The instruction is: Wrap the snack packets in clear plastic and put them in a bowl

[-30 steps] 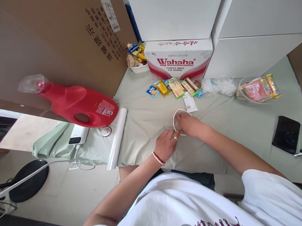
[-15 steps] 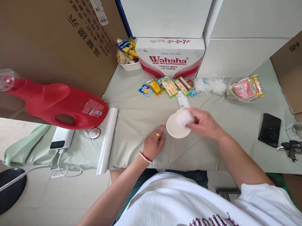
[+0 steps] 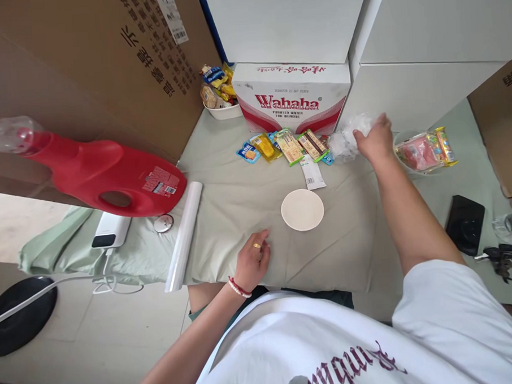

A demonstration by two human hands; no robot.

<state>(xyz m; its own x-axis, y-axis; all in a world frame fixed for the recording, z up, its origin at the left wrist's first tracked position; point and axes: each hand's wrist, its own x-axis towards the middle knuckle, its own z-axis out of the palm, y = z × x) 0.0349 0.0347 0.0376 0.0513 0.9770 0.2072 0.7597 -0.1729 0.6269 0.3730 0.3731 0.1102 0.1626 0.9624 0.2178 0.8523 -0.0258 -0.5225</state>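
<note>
My right hand (image 3: 375, 138) is at the back of the table, its thumb and fingers around crumpled clear plastic (image 3: 345, 143); how firmly it grips is partly hidden. My left hand (image 3: 251, 261), wearing a ring and a beaded bracelet, rests on the cloth near the front edge. Its index finger is stretched out, the others loosely bent, and it holds nothing. To its upper right lies a round cream-white plate (image 3: 302, 210), touched by neither hand. Behind the plate are a small white packet (image 3: 313, 172) and several wrapped snacks (image 3: 289, 147).
A Wahaha carton (image 3: 292, 100) stands at the back, beside a snack-filled white bowl (image 3: 223, 111). On the left are a red jug (image 3: 115, 178), a white roll (image 3: 184, 237) and a power bank (image 3: 110, 229). A clear tub (image 3: 411, 168), black phone-like object (image 3: 465, 224) and keys (image 3: 505, 258) lie right.
My right hand has moved from above the plate to the plastic pile at the back right, taking the whitish plastic off the plate. My left hand has drawn slightly back from the plate.
</note>
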